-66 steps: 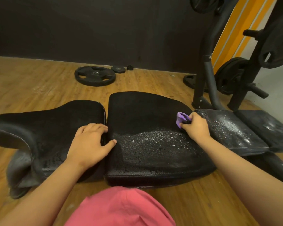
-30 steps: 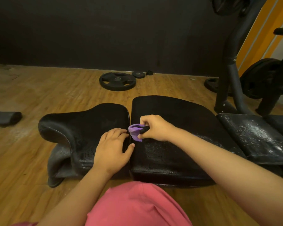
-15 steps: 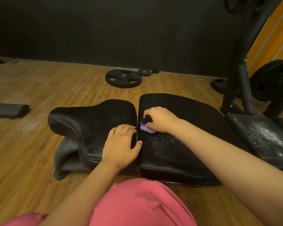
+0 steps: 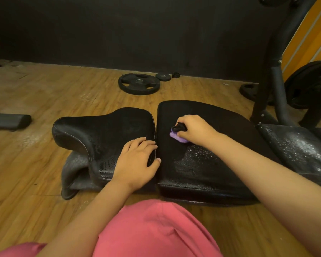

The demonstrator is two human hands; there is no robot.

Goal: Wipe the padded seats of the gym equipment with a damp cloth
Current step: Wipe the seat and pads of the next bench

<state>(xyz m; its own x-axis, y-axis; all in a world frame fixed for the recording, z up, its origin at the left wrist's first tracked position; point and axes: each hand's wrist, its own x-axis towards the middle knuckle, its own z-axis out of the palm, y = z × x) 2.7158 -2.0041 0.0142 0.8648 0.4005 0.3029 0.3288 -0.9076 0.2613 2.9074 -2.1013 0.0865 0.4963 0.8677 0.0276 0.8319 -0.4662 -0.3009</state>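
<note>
Down low, black bench w/ three pads in a row. Right hand is clamped on a purple cloth, pressing it on the middle seat pad near its left far corner; a dark bit sticks out of the fist, can't tell what. Water beads on the pad just below the cloth. Left hand lies flat, fingers spread, on the curved end pad, fingertips at the gap btw the two pads. Right pad is speckled w/ droplets. Behind: large weight plate & a small one flat on the wood floor, rack upright far right, loaded plate beside it. Pink trousers at bottom edge.
</note>
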